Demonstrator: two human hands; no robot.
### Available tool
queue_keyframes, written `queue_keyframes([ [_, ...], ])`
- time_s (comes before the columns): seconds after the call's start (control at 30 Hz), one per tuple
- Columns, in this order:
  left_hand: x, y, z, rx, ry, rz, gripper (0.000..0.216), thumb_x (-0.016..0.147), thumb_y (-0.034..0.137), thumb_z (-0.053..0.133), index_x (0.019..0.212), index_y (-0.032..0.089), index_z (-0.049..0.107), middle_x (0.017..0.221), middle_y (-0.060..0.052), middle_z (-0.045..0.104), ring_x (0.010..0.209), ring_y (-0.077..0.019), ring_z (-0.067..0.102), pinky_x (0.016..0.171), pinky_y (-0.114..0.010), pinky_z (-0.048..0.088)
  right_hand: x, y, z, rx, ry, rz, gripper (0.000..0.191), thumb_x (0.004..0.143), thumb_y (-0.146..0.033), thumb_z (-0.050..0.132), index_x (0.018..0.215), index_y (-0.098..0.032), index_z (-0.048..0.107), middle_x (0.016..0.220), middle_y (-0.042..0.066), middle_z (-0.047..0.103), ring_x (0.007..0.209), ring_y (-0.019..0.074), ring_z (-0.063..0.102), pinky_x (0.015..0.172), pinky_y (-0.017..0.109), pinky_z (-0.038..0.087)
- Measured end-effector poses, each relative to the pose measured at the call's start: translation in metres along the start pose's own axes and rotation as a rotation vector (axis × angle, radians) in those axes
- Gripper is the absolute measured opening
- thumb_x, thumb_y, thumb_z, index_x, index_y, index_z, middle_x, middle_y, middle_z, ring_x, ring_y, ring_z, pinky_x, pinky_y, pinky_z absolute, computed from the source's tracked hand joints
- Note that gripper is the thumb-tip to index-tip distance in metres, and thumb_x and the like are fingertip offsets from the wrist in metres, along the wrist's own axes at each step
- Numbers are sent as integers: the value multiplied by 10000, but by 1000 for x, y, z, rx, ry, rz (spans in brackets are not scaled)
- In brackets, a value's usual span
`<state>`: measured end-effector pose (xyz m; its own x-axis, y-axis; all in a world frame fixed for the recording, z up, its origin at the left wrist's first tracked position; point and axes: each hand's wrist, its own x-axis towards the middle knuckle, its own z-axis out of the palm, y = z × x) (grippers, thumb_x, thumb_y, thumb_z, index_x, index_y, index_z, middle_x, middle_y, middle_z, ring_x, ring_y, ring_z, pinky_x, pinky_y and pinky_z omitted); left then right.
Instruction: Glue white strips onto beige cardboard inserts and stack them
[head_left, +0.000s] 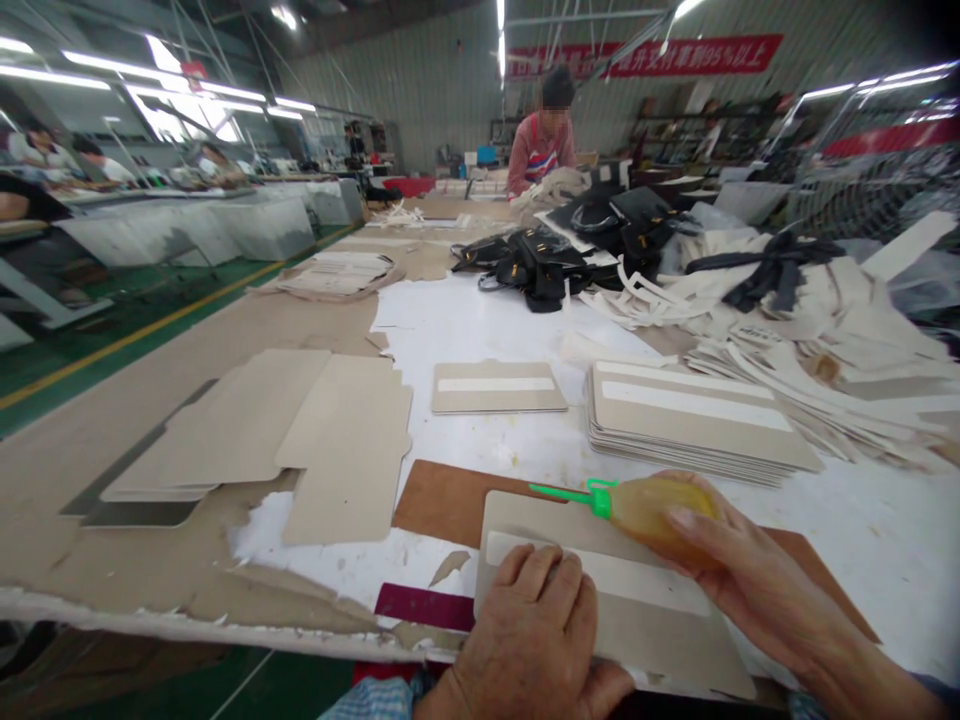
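My right hand [739, 560] is wrapped round a squeeze bottle [660, 510] of amber liquid. The bottle lies on its side in the air, its green nozzle pointing left over a beige panel [645, 625] with a white strip across it. On the left part of that panel rests my left hand [532, 620], fingers laid flat and holding nothing. A brown sheet [442, 503] sticks out from beneath the panel on both sides. Beyond the bottle is a stack of similar beige panels [690, 415], with a single one [499, 388] to its left.
Plain beige pieces [349, 450] overlap on the left. A dark red strip [424, 606] lies near the front edge. Black straps and bags [540, 260] and pale offcuts [817, 310] are heaped at the back right. A person [544, 140] stands at the table's far end.
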<state>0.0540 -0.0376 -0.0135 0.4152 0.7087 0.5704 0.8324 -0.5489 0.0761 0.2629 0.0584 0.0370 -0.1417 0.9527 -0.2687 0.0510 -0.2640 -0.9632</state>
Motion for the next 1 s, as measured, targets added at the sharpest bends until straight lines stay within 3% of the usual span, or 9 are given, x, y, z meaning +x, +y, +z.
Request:
queue_keyframes([
  [0.13, 1, 0, -3, -13, -39, -2, 548, 970, 619, 597, 1160, 112, 686, 1203, -97, 738, 1093, -291, 636, 978, -441, 500, -3, -3, 2, -362, 45, -145, 588, 759, -699, 764, 1137, -292, 573, 886, 16, 670, 767, 234, 623, 598, 331, 539],
  [0.23, 1, 0, -3, -11, -56, -2, 570, 976, 632, 580, 1181, 110, 679, 1223, -99, 730, 1104, -293, 627, 976, -449, 501, -5, -11, 11, -532, 10, -227, 583, 791, -695, 727, 1172, -287, 557, 905, 25, 682, 737, 237, 634, 616, 358, 548],
  [0.37, 0, 0, -1, -11, -76, 5, 579, 973, 634, 584, 1195, 106, 673, 1240, -102, 719, 1125, -292, 609, 986, -452, 489, -1, -22, 25, -695, -13, -379, 514, 771, -648, 713, 1109, -271, 628, 978, 55, 730, 840, 279, 684, 727, 408, 566],
  [0.67, 2, -1, -5, -81, -249, -17, 609, 992, 642, 558, 1244, 95, 651, 1281, -122, 695, 1169, -301, 592, 1008, -467, 493, 12, -30, 45, -779, -72, -503, 435, 811, -599, 649, 1038, -228, 659, 885, 54, 715, 757, 255, 666, 702, 413, 536],
  [1.0, 0, 0, -3, -86, -186, -29, 593, 967, 645, 602, 1216, 109, 655, 1242, -109, 701, 1133, -295, 604, 993, -458, 511, 17, -34, 46, -839, -168, -622, 342, 908, -535, 626, 1068, -233, 626, 897, 30, 685, 767, 223, 647, 702, 387, 507],
])
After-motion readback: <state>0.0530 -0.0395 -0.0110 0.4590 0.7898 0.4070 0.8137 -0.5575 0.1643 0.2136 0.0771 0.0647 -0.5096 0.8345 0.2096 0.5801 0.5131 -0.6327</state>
